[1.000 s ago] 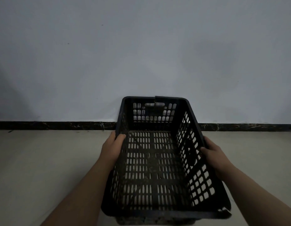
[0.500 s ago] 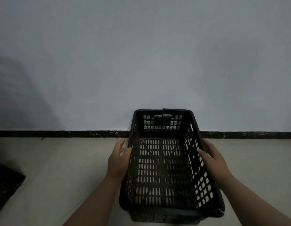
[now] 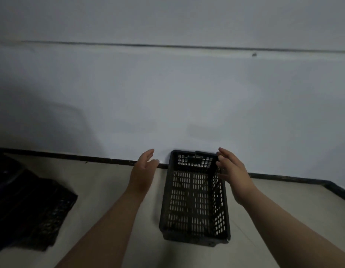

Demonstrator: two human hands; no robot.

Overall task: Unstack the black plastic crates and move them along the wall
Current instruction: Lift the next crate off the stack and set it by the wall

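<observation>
A black perforated plastic crate stands upright on the pale floor, its far short end against the wall's dark skirting. My left hand hovers open to the left of the crate, clear of its rim. My right hand hovers open above the crate's far right corner, fingers spread, holding nothing. At the far left lies a dark stack of black crates, blurred and partly cut off by the frame edge.
A plain white wall runs across the view with a black skirting strip at floor level. The skirting turns a corner at the far right. Pale floor lies between the single crate and the stack.
Both hands have let go of the crate's long sides and lifted away, open. The crate now rests on the floor by the wall. The view has pulled back, revealing the stack at left.
</observation>
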